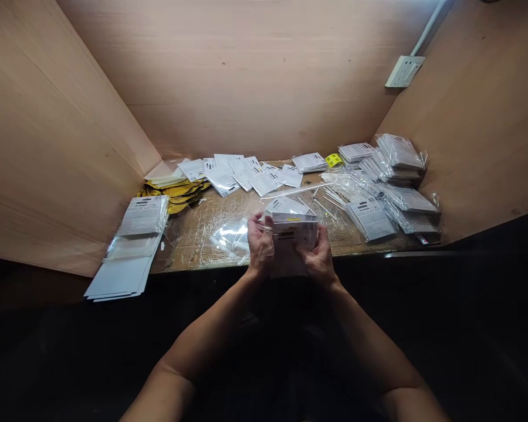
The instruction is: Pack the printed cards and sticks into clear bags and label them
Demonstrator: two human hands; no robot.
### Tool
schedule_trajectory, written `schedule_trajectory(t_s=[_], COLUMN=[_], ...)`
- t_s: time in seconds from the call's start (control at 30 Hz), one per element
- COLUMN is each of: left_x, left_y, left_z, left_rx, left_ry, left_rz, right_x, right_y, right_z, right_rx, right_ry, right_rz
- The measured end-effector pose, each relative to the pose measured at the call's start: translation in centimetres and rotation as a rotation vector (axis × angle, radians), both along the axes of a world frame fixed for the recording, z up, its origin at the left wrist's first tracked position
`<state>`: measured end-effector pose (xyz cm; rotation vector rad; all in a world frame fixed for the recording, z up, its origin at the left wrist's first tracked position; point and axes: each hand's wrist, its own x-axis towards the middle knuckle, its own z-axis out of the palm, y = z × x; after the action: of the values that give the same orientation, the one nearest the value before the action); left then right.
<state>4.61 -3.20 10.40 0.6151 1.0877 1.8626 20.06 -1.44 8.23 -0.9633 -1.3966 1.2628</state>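
Note:
My left hand and my right hand hold a white printed card in a transparent plastic sleeve up between them, just above the front edge of the wooden table. The card has a dark barcode-like strip and a small yellow mark near its top edge. My fingers cover parts of its sides. Loose transparent film lies on the table just left of my left hand, and another printed card lies just beyond the held one.
Printed white cards are spread along the back. Bagged cards are piled at right and left, the left pile overhanging the table edge. Gold-yellow pieces, a yellow label roll, thin transparent sticks, plywood walls and a wall socket surround the table.

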Motion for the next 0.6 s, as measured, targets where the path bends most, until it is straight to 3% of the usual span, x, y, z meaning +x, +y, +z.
schedule_trajectory(t_s=[0.07, 0.17, 0.4, 0.5, 0.6], left_x=[0.1, 0.1, -1.4, -4.0, -5.5], left_y=[0.3, 0.2, -1.5, -0.4, 3.3], left_z=[-0.2, -0.6, -1.2, -0.4, 0.4], left_rx=[0.014, 0.02, -0.068, -0.006, 0.215], left_ry=[-0.036, -0.026, 0.465, 0.528, 0.359], left_rz=[0.017, -0.068, -0.12, -0.371, -0.536], right_x=[-0.1, 0.0, 0.4, 1.6, 3.2], right_y=[0.1, 0.5, 1.8, 3.2, 5.9], right_z=[0.3, 0.8, 1.2, 0.6, -0.1], right_rx=[0.002, -0.005, 0.027, 0.038, 0.181], right_ry=[0.012, -0.015, -0.016, 0.014, 0.016], right_rz=[-0.012, -0.028, -0.108, -0.087, -0.142])
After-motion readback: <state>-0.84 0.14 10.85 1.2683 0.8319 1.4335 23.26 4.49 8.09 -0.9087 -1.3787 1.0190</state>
